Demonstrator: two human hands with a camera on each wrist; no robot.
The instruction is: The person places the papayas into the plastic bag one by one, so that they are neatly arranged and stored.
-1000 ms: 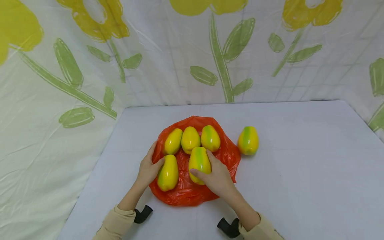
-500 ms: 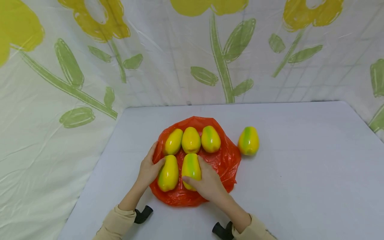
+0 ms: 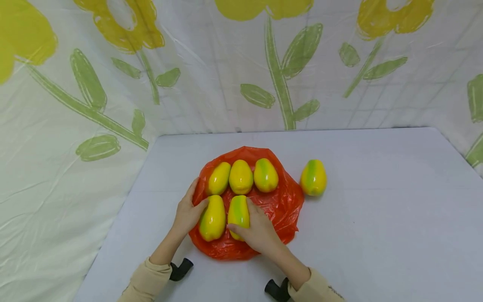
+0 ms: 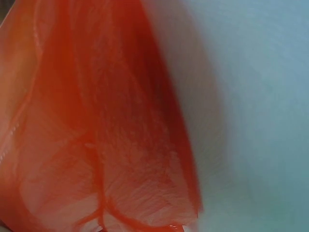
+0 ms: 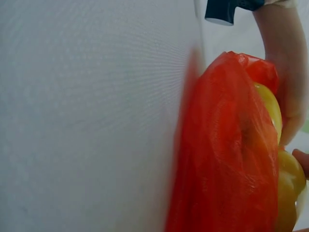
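Note:
An opened red plastic bag (image 3: 281,205) lies on the table, spread round several glossy yellow papayas with green streaks. My right hand (image 3: 258,230) grips one papaya (image 3: 238,213) in the front part of the bag, thumb on its left side. At the bag's left edge my left hand (image 3: 187,213) holds the plastic, with its thumb at another papaya (image 3: 212,219). Behind these, a row of three papayas includes a middle one (image 3: 241,177). Crumpled red plastic (image 4: 120,121) fills much of the left wrist view. In the right wrist view, the bag's outside (image 5: 227,150) partly hides the fruit.
One more papaya (image 3: 313,178) stands on the white table (image 3: 377,201) just right of the bag. Black wrist mounts (image 3: 182,269) stick out beside both sleeves. A curtain with printed flowers (image 3: 203,84) hangs behind the table and along its left side.
My right hand has moved the papaya left and toward me, bringing it beside the front left papaya. The left hand, the bag and the other papayas stay put.

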